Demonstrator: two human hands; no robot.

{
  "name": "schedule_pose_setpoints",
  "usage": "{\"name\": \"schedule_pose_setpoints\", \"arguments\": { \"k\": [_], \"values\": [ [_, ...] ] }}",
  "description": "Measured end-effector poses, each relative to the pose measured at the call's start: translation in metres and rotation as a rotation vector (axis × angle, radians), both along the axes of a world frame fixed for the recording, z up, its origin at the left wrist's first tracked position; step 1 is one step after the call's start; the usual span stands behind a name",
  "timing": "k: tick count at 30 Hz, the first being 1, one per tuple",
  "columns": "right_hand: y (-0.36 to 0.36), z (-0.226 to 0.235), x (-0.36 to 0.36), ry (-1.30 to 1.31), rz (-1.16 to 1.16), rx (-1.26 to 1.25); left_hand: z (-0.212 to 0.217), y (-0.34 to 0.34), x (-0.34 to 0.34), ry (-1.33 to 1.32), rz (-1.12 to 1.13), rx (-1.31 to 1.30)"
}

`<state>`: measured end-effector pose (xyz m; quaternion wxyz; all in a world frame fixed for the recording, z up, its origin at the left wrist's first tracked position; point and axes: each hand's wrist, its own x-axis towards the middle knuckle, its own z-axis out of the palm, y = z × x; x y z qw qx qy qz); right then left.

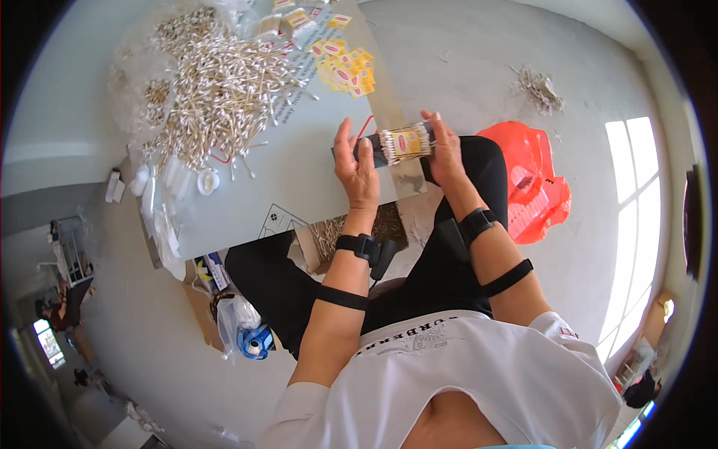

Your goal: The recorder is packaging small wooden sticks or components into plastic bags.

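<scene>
A bundle of cotton swabs (386, 148) lies in a row across a dark, narrow holder (366, 153) near the table's right edge. On top of the bundle sits a yellow and white card (407, 143) with a red oval. My left hand (356, 170) is at the holder's left part, fingers stretched upward, thumb apart, with a small gap to the swabs. At the other end, my right hand (447, 156) has its fingers stretched out beside the swabs, close to or touching them; the exact contact is hidden.
A large heap of loose swabs (232, 93) spills from a clear bag on the table (247, 194). Yellow cards (345, 69) lie scattered behind my hands, near packed swab bundles (298, 21). Below the table is a cardboard box of swabs (318, 243). A red plastic bag (531, 183) lies right.
</scene>
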<state>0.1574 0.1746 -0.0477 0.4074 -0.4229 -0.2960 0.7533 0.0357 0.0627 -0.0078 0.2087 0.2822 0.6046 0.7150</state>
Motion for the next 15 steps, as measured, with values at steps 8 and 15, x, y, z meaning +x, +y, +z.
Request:
{"name": "schedule_pose_setpoints", "arguments": {
  "k": [8, 15],
  "values": [
    [-0.038, 0.066, -0.034, -0.723, -0.204, 1.109, 0.003, -0.105, -0.149, 0.811, 0.758, -0.86],
    [-0.078, 0.056, -0.136, -0.468, 0.69, 1.046, 0.005, -0.112, -0.145, 0.78, 0.577, -1.2]
  ]
}}
